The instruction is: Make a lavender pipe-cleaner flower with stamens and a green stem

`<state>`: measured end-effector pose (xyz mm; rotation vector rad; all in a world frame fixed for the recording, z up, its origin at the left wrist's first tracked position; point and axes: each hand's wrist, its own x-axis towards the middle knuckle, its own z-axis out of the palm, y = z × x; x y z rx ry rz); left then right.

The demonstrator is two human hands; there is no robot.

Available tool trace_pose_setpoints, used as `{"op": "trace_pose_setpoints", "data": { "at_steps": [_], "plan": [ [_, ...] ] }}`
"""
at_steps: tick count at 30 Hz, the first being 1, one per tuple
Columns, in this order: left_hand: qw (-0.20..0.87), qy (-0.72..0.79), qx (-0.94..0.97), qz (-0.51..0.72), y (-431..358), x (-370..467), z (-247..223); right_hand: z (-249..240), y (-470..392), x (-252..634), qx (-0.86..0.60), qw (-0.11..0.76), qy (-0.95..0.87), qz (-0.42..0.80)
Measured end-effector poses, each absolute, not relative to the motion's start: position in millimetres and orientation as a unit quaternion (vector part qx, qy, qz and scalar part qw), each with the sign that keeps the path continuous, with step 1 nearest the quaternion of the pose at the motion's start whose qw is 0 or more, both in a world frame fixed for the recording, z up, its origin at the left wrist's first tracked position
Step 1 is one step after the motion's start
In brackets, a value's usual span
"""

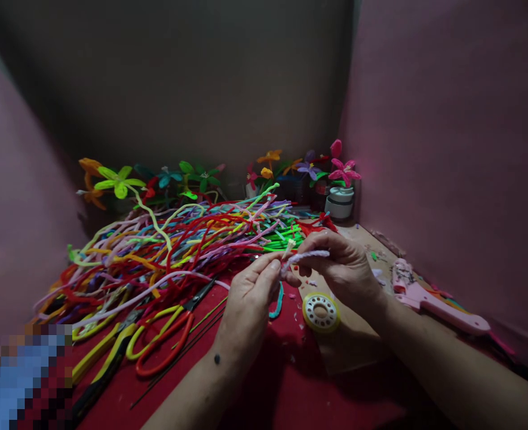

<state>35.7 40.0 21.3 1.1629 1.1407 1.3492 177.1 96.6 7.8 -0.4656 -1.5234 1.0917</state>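
Observation:
Near the middle of the view, my left hand (254, 292) pinches the lower end of a lilac pipe cleaner piece (311, 254) between thumb and fingers. My right hand (338, 263) is closed at the same piece, its fingertips close to those of my left hand, and the free end of the piece points right across its fingers. A small pale yellow tip (290, 245) sticks up between the two hands. Behind my left hand hangs a curved teal pipe cleaner (278, 301). Just below my right hand lies a yellow tape roll (321, 312).
A large heap of coloured pipe cleaners (156, 239) fills the left and centre. Red-and-yellow scissors (183, 325) and yellow-handled pliers (107, 352) lie at left. A pink glue gun (443, 307) is at right. Pipe cleaner flowers (120, 181) and a white jar (339, 203) stand behind.

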Motion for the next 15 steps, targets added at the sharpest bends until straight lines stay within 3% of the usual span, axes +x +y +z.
{"op": "trace_pose_setpoints", "data": {
  "at_steps": [15],
  "plan": [
    [0.482, 0.454, 0.500, 0.559, 35.4, 38.4, 21.3, 7.9, 87.9, 174.9, -0.163, 0.596, -0.664, 0.421]
  ]
}}
